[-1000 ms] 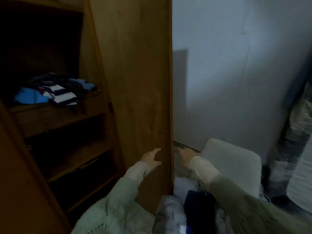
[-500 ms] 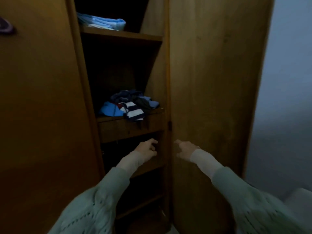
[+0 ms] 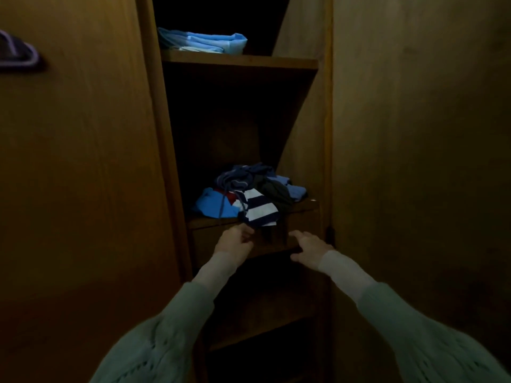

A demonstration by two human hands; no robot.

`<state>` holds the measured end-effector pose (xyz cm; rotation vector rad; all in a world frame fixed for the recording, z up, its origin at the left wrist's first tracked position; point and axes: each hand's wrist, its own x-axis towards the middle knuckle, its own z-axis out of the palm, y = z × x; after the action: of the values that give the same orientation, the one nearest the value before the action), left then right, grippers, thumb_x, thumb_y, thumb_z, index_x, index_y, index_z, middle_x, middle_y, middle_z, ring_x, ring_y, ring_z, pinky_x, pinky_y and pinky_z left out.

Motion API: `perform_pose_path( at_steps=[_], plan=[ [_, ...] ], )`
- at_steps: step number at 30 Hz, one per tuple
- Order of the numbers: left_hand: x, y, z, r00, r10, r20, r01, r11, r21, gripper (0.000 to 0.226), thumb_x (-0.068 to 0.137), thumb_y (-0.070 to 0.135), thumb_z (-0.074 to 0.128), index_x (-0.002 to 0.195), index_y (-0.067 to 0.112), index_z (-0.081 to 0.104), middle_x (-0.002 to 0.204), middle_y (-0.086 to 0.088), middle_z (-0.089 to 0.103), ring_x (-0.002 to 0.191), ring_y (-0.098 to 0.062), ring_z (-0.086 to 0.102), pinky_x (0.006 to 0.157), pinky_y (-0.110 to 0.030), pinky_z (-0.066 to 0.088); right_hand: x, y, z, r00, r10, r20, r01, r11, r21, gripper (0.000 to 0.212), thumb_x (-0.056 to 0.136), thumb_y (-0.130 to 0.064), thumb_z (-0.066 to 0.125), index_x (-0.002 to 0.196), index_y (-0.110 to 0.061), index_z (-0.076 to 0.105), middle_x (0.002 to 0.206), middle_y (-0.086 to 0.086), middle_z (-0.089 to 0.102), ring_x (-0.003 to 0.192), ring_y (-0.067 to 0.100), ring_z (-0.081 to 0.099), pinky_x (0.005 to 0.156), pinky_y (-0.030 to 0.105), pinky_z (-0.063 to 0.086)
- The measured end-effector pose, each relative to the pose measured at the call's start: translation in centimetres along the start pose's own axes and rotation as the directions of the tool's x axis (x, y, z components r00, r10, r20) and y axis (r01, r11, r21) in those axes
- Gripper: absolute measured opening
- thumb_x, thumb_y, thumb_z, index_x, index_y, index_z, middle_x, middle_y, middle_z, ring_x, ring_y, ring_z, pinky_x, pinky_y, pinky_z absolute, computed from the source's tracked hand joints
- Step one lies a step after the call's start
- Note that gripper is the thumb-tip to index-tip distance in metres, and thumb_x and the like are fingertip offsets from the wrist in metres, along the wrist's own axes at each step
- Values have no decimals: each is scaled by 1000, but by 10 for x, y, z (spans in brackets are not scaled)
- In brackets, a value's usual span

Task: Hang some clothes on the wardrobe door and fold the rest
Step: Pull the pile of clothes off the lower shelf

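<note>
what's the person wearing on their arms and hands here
Both arms wear a pale green knitted cardigan with an openwork pattern, over a white long-sleeved layer whose cuffs show at the wrists. The left hand and right hand are bare: no gloves, rings or watch can be made out in the dim light.

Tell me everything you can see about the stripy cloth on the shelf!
The stripy cloth is soft fabric with wide dark navy and white bands. It lies crumpled at the front of the jumbled clothes pile on the middle shelf, with one end drooping over the edge. The left hand reaches just under that end; whether it touches is unclear.
</note>
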<state>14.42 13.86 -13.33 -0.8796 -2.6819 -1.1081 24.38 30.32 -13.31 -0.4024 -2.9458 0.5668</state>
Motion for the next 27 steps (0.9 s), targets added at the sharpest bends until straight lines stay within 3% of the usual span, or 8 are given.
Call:
perform_pose_path(
  at_steps=[8,13,16,20,23,27],
  plan=[
    [98,-3,17,973,31,-230,-7,994,106,25,89,11,56,114,14,58,121,-7,50,115,-24,48,95,-34,42,125,24,-27,995,-79,-62,78,997,-22,69,92,-34,55,148,-22,16,150,8,25,135,28,30,107,38,33],
    [154,-1,10,898,-101,-427,238,929,282,43,87,39,57,126,25,48,141,-7,34,135,-29,19,113,-47,16,202,31,-46,991,-105,-81,102,994,-38,79,89,-45,56,149,-22,10,153,10,17,140,31,20,109,43,30],
    [186,-7,6,880,-236,-413,359,899,252,67,84,55,55,140,29,30,153,-13,11,141,-35,1,114,-53,4,242,32,-54,990,-98,-106,96,995,-25,83,88,-51,54,150,-25,6,155,10,11,142,32,14,111,46,27],
    [223,-15,5,858,-374,-353,467,854,229,97,73,74,55,147,40,3,156,-12,-13,141,-38,-16,112,-59,-2,287,29,-58,992,-82,-96,81,997,-16,90,84,-55,57,150,-32,-1,156,13,1,143,36,4,112,52,20],
    [243,-17,3,840,-449,-304,516,834,194,112,64,77,60,146,44,-9,155,-12,-20,140,-42,-18,110,-64,0,316,27,-57,997,-76,-28,75,997,-24,98,81,-59,59,147,-41,-11,156,16,-8,143,40,-2,113,56,15],
    [261,-20,-6,846,-466,-260,517,836,183,116,59,74,67,144,49,-8,155,-8,-22,140,-44,-18,109,-67,-1,352,26,-58,993,-115,37,113,993,35,108,75,-59,66,141,-48,-19,156,18,-7,143,40,4,112,53,20]
  ],
)
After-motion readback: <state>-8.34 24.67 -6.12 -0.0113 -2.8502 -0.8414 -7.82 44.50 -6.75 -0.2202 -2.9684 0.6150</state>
